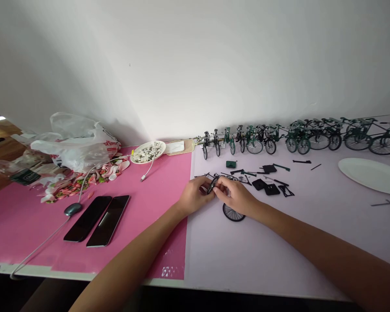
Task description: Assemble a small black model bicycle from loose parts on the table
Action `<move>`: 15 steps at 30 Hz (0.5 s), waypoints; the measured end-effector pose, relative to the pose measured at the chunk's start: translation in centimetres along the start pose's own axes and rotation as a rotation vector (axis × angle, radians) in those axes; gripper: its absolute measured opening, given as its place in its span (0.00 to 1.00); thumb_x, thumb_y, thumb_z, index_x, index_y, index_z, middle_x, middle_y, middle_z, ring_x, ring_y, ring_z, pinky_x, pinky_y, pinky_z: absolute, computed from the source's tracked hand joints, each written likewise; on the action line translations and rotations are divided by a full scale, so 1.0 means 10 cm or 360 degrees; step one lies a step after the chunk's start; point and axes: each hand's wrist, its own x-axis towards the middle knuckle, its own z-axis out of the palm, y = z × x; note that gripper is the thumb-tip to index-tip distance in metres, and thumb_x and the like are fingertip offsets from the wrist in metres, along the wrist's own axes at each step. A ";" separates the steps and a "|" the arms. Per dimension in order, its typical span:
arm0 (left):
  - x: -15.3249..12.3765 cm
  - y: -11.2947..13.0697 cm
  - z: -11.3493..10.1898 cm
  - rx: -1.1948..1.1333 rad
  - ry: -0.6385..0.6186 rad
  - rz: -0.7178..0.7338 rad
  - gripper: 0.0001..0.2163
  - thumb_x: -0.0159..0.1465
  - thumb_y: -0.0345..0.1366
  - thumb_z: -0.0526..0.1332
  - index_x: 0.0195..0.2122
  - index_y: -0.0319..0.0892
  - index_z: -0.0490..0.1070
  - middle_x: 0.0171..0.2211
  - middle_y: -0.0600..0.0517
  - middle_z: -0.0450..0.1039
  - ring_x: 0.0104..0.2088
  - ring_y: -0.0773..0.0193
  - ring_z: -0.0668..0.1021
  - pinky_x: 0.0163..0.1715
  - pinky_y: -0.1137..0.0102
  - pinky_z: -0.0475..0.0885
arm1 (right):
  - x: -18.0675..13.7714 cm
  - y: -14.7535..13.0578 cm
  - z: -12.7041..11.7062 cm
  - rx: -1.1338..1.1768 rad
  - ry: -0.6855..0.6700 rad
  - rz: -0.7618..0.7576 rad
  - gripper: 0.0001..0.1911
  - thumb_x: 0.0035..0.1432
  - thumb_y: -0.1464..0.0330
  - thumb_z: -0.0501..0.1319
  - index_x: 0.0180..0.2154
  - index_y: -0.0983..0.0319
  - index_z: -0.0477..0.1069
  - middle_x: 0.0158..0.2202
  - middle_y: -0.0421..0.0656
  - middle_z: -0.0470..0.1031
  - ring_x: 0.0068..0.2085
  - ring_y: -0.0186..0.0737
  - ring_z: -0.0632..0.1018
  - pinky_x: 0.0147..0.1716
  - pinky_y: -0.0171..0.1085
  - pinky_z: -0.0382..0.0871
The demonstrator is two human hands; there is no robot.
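Over the seam of the pink and pale mats, my left hand [196,195] and my right hand [232,195] meet, fingertips pinched. Between them is a small black toy bicycle wheel [212,185], tilted and seen nearly edge-on; fingers cover part of it. Another black spoked wheel [234,213] lies flat on the pale mat, just below my right hand and partly hidden by it. Behind my hands lies a thin black bicycle frame [243,178], partly covered. To the right are loose parts: black square pieces [272,189], a black triangular stand [286,190] and a green box-shaped piece [231,164].
A row of assembled toy bicycles [318,136] stands along the wall. At right lies a white oval plate [370,173]. On the left are two phones [108,221], a mouse-like dark device [73,209] on a cable, plastic bags [78,147], and a plate of white bits [137,161].
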 end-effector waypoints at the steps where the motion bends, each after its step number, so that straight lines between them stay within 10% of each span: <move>1: 0.00 0.00 0.00 -0.0002 0.0001 0.0000 0.05 0.57 0.31 0.66 0.33 0.39 0.73 0.31 0.52 0.77 0.28 0.69 0.77 0.30 0.75 0.75 | 0.00 0.00 0.00 0.0002 0.0000 0.0003 0.04 0.65 0.65 0.58 0.36 0.57 0.65 0.31 0.39 0.75 0.31 0.39 0.76 0.32 0.38 0.69; 15: 0.00 0.00 0.00 0.0011 0.0002 0.0009 0.05 0.57 0.31 0.67 0.34 0.39 0.73 0.30 0.52 0.77 0.28 0.69 0.77 0.30 0.74 0.75 | 0.00 0.01 0.00 -0.0025 -0.0014 0.0019 0.05 0.65 0.65 0.58 0.36 0.57 0.64 0.31 0.39 0.75 0.30 0.39 0.76 0.32 0.37 0.69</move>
